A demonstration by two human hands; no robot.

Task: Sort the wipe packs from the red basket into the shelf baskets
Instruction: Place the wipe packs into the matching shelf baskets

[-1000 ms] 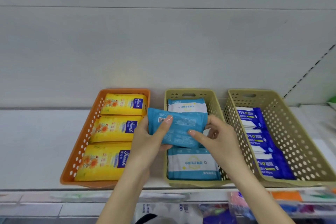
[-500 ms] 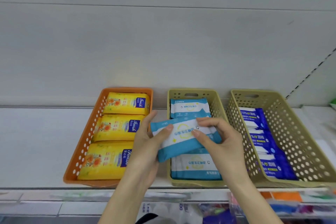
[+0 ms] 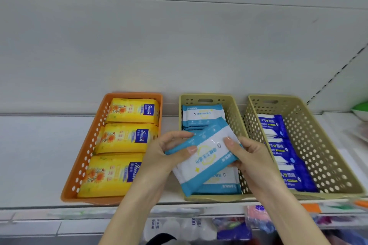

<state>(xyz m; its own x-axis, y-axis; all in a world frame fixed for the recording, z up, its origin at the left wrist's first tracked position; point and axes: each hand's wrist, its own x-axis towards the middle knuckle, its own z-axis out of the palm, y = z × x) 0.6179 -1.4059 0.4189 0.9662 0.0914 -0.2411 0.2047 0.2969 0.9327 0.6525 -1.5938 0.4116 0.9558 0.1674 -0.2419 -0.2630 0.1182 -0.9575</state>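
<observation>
I see the left hand (image 3: 159, 158) and the right hand (image 3: 252, 158) both gripping one blue-white pack (image 3: 206, 158), each at its own end. The pack is tilted, over the middle basket (image 3: 211, 198), which stands at the front edge of the shelf (image 3: 39, 155) with similar packs (image 3: 203, 114) inside.

Three baskets on a shelf (image 3: 39, 155): one orange basket (image 3: 79, 165), two beige baskets (image 3: 235, 117). Three yellow wipe packs (image 3: 127, 137) in the orange one. Three dark blue alcohol wipe packs (image 3: 278, 149) show in the right beige one. At least three light blue wipe packs (image 3: 203, 114): two in the middle basket, one held between left hand (image 3: 159, 157) and right hand (image 3: 253, 157).
</observation>
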